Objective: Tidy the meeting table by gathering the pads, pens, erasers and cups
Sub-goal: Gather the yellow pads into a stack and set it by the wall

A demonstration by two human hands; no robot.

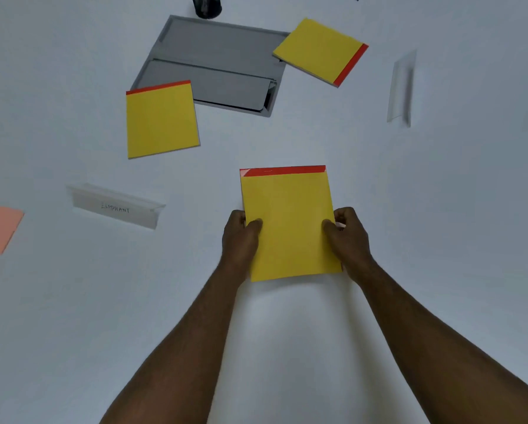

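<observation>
Black cup cut off; far placard blurred.

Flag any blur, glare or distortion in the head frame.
Head view: the clear name stand at right is motion-smeared; the one at left is soft but its label is roughly legible; small glare on the red binding of the held pad; wide-angle stretch toward the edges; lighting is even, with soft shadows under both forearms.

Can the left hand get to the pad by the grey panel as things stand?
Probably not yet: the left hand and right hand both grip the near pad. The path to the left pad looks bare, with the name card off to the side.
</observation>
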